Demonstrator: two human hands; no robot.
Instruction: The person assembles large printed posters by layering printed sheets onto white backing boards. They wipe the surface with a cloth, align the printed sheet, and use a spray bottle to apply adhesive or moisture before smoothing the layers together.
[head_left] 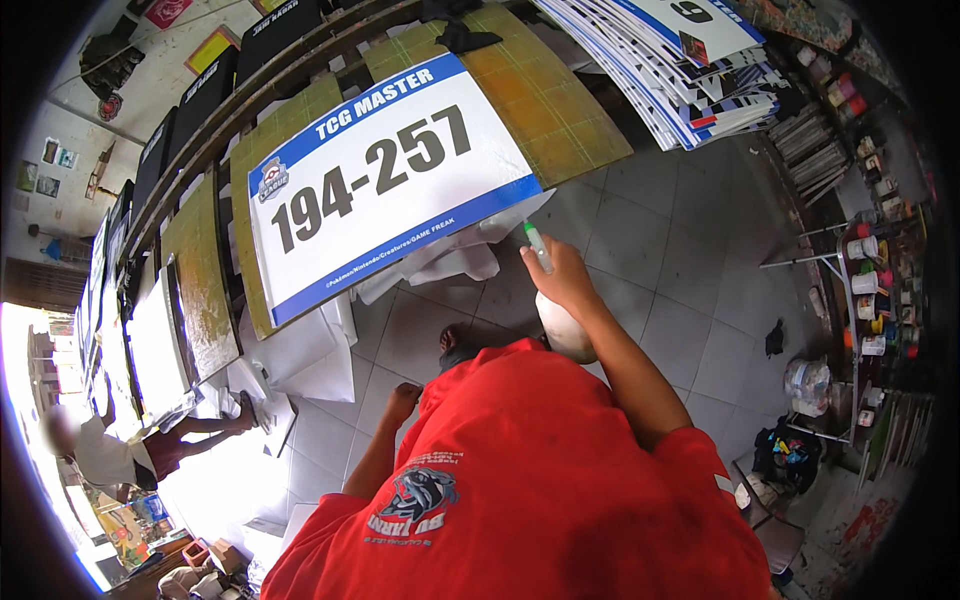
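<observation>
My right hand (562, 275) is closed around a slim pale tool with a green end (537, 244). That hand is just off the lower right corner of a large white sign board (385, 165) with blue bands and big dark digits. The sign lies on a worn yellow-brown board (560, 110). My left hand (403, 403) hangs low beside my red shirt, its fingers curled, with nothing visible in them. Loose white sheets (310, 350) hang or lie below the sign's lower edge. A rounded white object (565, 328) is partly hidden behind my right forearm.
A thick stack of similar printed boards (690, 60) sits at the far right. Beyond it, a metal rack (850, 290) holds several small pots. Another person (130, 450) is at the left. Grey floor tiles (640, 250) lie below. A dark bag (790, 450) rests at the right.
</observation>
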